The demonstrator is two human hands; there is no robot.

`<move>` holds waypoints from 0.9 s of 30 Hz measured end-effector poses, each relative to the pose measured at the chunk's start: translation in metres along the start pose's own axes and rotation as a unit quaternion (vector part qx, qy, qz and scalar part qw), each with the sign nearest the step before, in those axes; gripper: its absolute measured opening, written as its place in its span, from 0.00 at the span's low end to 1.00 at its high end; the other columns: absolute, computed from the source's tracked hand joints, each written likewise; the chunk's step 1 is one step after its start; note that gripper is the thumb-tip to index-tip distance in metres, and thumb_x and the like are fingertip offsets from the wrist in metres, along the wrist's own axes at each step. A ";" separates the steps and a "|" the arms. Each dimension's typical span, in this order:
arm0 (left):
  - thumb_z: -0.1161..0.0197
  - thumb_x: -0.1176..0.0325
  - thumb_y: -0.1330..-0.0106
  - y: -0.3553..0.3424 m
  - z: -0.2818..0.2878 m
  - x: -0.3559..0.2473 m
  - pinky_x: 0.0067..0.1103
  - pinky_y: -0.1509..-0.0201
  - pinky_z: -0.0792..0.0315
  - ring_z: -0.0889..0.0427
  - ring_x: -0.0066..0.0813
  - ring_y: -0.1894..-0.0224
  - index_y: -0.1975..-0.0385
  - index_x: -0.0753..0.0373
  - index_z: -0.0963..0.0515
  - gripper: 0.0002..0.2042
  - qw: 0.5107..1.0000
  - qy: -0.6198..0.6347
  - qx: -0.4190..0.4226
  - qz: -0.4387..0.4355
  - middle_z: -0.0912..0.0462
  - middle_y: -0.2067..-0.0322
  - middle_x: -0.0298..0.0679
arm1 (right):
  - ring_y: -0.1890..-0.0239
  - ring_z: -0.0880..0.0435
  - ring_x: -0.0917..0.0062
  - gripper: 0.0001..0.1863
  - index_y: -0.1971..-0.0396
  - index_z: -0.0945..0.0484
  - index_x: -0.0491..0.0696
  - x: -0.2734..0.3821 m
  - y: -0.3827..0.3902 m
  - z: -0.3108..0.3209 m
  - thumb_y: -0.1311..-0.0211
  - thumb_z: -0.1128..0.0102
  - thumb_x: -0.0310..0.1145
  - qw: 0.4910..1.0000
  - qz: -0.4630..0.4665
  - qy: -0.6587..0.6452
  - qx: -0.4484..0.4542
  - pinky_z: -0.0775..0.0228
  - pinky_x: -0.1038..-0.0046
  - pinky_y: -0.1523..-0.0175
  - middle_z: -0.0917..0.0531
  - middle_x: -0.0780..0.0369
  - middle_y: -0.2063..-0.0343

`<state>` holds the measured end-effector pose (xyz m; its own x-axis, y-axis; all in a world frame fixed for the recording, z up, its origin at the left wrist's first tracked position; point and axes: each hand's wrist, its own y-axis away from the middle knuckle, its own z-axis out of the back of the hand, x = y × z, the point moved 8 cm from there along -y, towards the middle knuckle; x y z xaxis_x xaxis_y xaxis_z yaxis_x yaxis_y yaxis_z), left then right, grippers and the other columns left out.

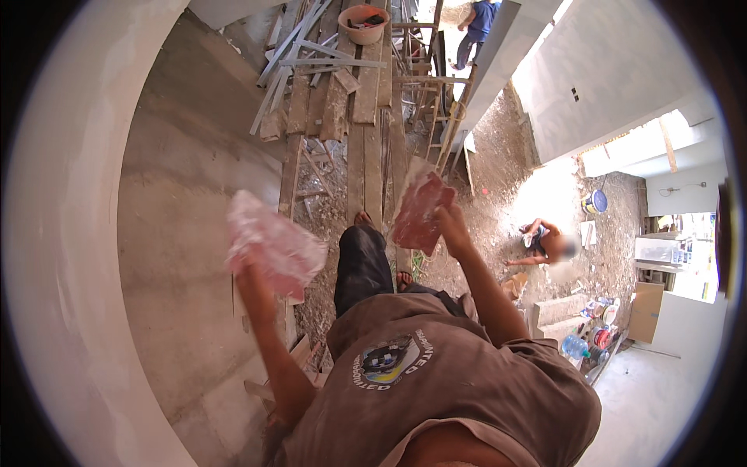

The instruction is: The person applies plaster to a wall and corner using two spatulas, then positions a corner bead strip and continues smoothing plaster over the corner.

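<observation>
My left hand grips a pinkish flat board smeared with white plaster, blurred by motion, out to the left of my body. My right hand is closed on a second, darker red flat piece, also streaked with white, raised right of my legs. My bare feet in sandals rest on narrow wooden planks high above a rubble-strewn floor.
Planks with metal strips and a bucket lie ahead, beside a wooden ladder-like frame. Below right, a person crouches near a blue bucket and jugs. Another person is farther ahead. A wall borders my left.
</observation>
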<state>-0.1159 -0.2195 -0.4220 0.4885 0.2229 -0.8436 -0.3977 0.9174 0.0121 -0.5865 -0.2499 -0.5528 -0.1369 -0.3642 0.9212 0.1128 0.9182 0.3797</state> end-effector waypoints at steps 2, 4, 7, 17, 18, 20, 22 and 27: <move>0.56 0.52 0.24 -0.026 -0.079 -0.006 0.28 0.47 0.30 0.24 0.29 0.52 0.47 0.72 0.27 0.25 0.994 0.037 0.102 0.010 0.20 0.56 0.43 | 0.63 0.17 0.71 0.12 0.60 0.23 0.39 0.048 -0.020 -0.047 0.39 0.52 0.28 0.991 0.019 0.125 0.038 0.25 0.71 0.59 0.18 0.57 0.64; 0.58 0.51 0.23 -0.048 -0.139 -0.030 0.29 0.53 0.30 0.25 0.28 0.58 0.54 0.73 0.26 0.26 0.989 0.047 0.143 0.013 0.21 0.63 0.43 | 0.55 0.19 0.61 0.15 0.57 0.24 0.38 0.093 -0.045 -0.093 0.39 0.52 0.29 0.956 0.164 0.242 0.026 0.27 0.66 0.51 0.19 0.50 0.57; 0.62 0.49 0.23 -0.085 -0.203 -0.044 0.31 0.58 0.29 0.24 0.29 0.64 0.55 0.72 0.26 0.28 0.980 0.107 0.167 0.008 0.21 0.65 0.43 | 0.42 0.28 0.51 0.22 0.45 0.30 0.38 0.138 -0.075 -0.163 0.37 0.51 0.33 0.890 0.304 0.341 0.023 0.35 0.59 0.39 0.28 0.44 0.44; 0.54 0.55 0.24 -0.210 -0.232 -0.006 0.18 0.62 0.29 0.24 0.14 0.62 0.48 0.65 0.26 0.20 0.857 0.468 0.131 0.172 0.21 0.56 0.33 | 0.28 0.48 0.49 0.33 0.33 0.40 0.44 0.167 -0.176 -0.310 0.34 0.49 0.44 0.787 0.230 0.465 0.334 0.49 0.50 0.30 0.46 0.46 0.30; 0.52 0.57 0.25 -0.222 -0.224 -0.026 0.19 0.64 0.29 0.24 0.15 0.64 0.51 0.65 0.25 0.18 0.866 0.457 0.104 0.173 0.21 0.59 0.32 | 0.28 0.48 0.50 0.31 0.34 0.38 0.44 0.164 -0.184 -0.317 0.34 0.48 0.43 0.781 0.249 0.457 0.345 0.49 0.52 0.29 0.45 0.48 0.30; 0.47 0.60 0.27 -0.241 -0.221 -0.025 0.20 0.65 0.27 0.22 0.18 0.65 0.54 0.65 0.24 0.15 0.881 0.421 0.088 0.200 0.20 0.61 0.33 | 0.29 0.47 0.50 0.29 0.37 0.34 0.43 0.150 -0.203 -0.328 0.35 0.47 0.41 0.756 0.281 0.434 0.402 0.49 0.54 0.29 0.44 0.48 0.31; 0.42 0.62 0.31 -0.256 -0.231 0.017 0.21 0.63 0.23 0.19 0.23 0.63 0.55 0.64 0.24 0.13 0.886 0.373 0.111 0.251 0.19 0.63 0.35 | 0.30 0.43 0.51 0.27 0.41 0.30 0.42 0.154 -0.227 -0.330 0.36 0.45 0.39 0.773 0.265 0.406 0.410 0.47 0.56 0.29 0.40 0.47 0.33; 0.40 0.64 0.35 -0.297 -0.275 0.070 0.21 0.67 0.23 0.18 0.23 0.66 0.58 0.65 0.23 0.12 0.879 0.347 0.051 0.322 0.19 0.65 0.35 | 0.39 0.29 0.53 0.24 0.46 0.26 0.39 0.160 -0.321 -0.274 0.39 0.43 0.36 0.858 0.168 0.364 0.321 0.38 0.61 0.33 0.26 0.45 0.43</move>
<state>-0.1771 -0.5674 -0.6327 -0.4189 0.4848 -0.7678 -0.3286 0.7073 0.6259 -0.3748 -0.6455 -0.5043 0.4745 0.1524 0.8670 -0.5728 0.8013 0.1726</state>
